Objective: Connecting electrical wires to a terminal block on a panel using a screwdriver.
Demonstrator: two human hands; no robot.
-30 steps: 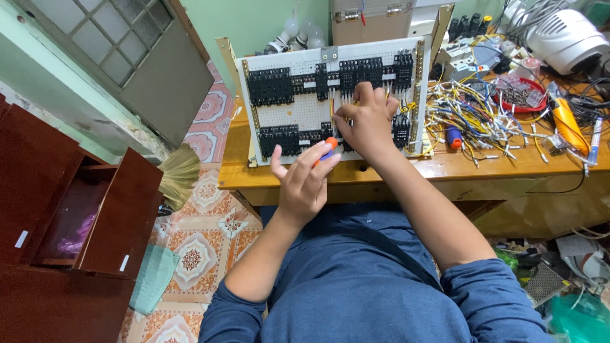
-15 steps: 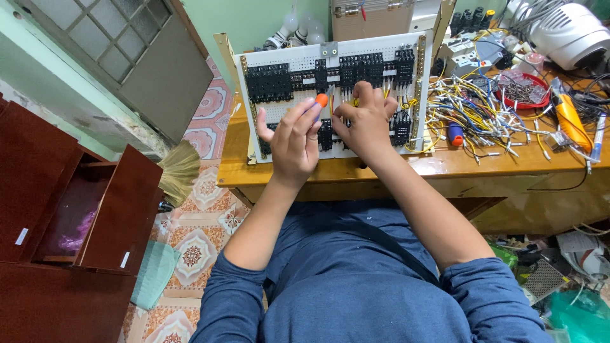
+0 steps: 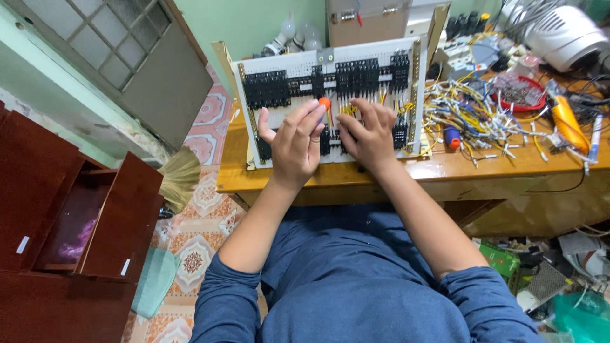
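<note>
two rows of black relay sockets already sit on our white perforated panel — many loose yellow and white wires wait at the tabletop's right side. our left hand pinches an orange-handled screwdriver over the panel's middle; our right hand rests spread on the lower sockets, clamped on nothing.

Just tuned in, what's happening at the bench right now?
A person in a blue shirt is working at a white perforated panel fitted with rows of black terminal blocks, lying on a wooden workbench. The left hand holds an orange-handled screwdriver against the panel's middle row. The right hand rests beside it, fingers spread over the blocks and yellow wires. A tangle of loose wires lies on the bench to the right.
</note>
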